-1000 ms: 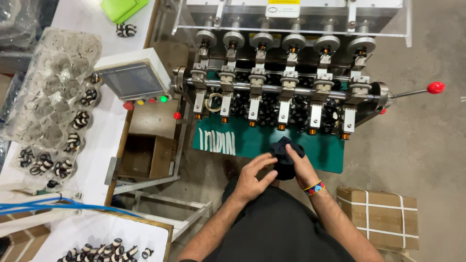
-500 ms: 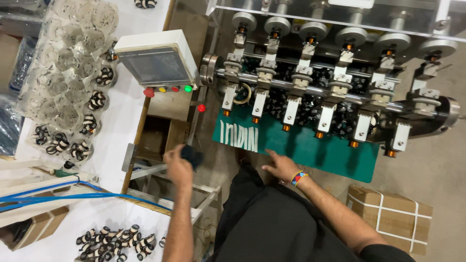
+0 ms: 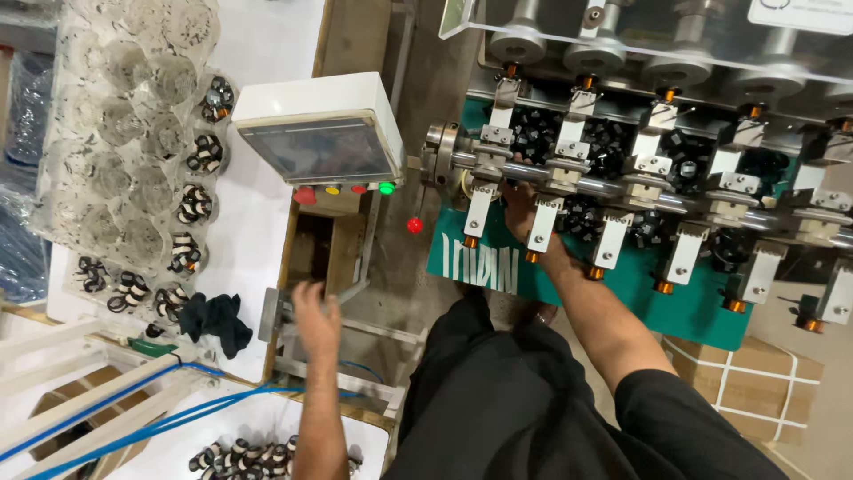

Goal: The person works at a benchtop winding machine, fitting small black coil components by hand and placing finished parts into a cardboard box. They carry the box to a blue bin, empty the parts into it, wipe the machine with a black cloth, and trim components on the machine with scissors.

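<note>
My left hand [image 3: 316, 313] hovers open and blurred just right of the white table's edge, holding nothing. A crumpled black cloth [image 3: 218, 321] lies on the white table [image 3: 267, 240], a short way left of that hand. My right hand [image 3: 522, 210] reaches up into the winding machine [image 3: 640, 169], at its leftmost stations above the green plate [image 3: 684, 302]. Metal clamps with copper tips partly hide its fingers, so I cannot make out its grip. Black parts sit behind the clamps.
A white control box [image 3: 320, 142] with a screen and red, yellow and green buttons stands between table and machine. A red-knobbed lever [image 3: 414, 225] hangs below it. A clear cup tray [image 3: 133, 133] holds black-and-white coils. Blue cables [image 3: 178, 391], loose coils [image 3: 240, 458] and a cardboard box [image 3: 764, 391] lie lower down.
My left hand carried the black cloth leftward, dropped it on the white table and pulled back open. My right hand rose from the green plate into the machine's left stations.
</note>
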